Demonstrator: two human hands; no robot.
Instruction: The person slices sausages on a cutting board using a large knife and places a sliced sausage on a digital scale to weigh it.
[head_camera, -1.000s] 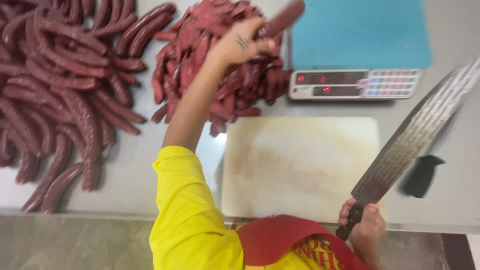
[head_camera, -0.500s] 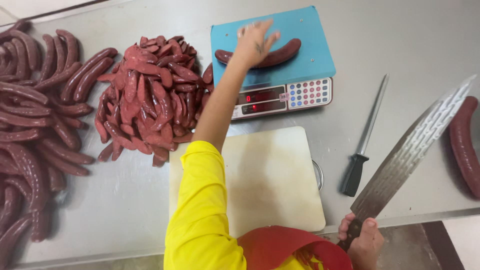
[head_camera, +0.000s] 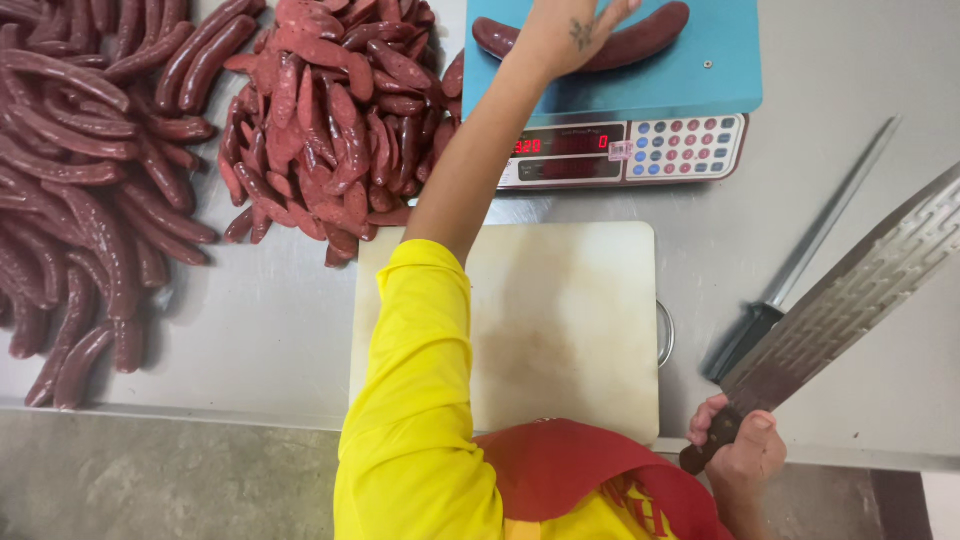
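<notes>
Sausage (head_camera: 590, 42) lies on the blue scale (head_camera: 610, 95), my left hand (head_camera: 572, 32) spread open over it, fingers loose, gripping nothing. My right hand (head_camera: 738, 450) is closed round the cleaver (head_camera: 850, 295) handle, blade raised beside the board (head_camera: 560, 320).

Left hand (head_camera: 570, 35) over sausage (head_camera: 640, 35) on scale (head_camera: 610, 90); right hand (head_camera: 740, 455) gripping cleaver (head_camera: 850, 300).

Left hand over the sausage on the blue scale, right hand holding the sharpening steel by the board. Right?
Not quite. In the head view the right hand holds the big cleaver; the sharpening steel lies untouched on the table. The rest stands: the left hand is over the sausage on the blue scale.
</notes>
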